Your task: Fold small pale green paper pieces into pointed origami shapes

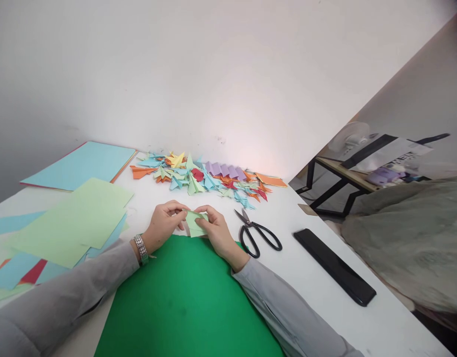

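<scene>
Both my hands meet at the far edge of a big dark green sheet (184,302) on the white table (295,277). Between them is a small folded light green paper (195,224). My left hand (163,225), with a metal watch at the wrist, pinches its left side with bent fingers. My right hand (217,233) grips its right side, thumb on top. The paper is partly folded and partly hidden by my fingers.
Black scissors (257,236) lie just right of my right hand. A long black flat object (334,266) lies further right. A pile of folded coloured paper shapes (206,178) sits by the wall. Loose light green (78,220) and blue sheets (82,164) lie at left.
</scene>
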